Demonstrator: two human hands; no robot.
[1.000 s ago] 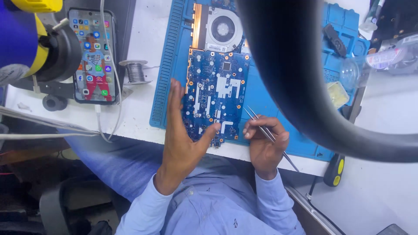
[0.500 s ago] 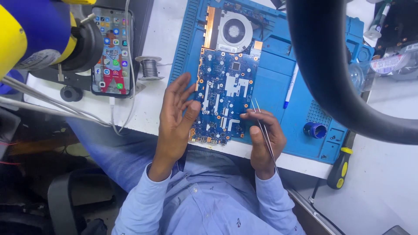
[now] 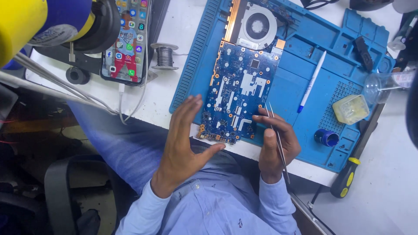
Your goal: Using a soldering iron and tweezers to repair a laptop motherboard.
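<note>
Pinched in the right hand (image 3: 276, 143): slim metal tweezers (image 3: 277, 139), tips resting at the lower right edge of the blue circuit board (image 3: 239, 93). Left hand (image 3: 185, 139) is open, fingers spread, raised just beside the board's lower left corner, not touching it. Board lies flat on the blue work mat (image 3: 305, 52), fan (image 3: 257, 25) attached at its top. Progress: board bare, tweezers hold no part; work appears mid-course.
</note>
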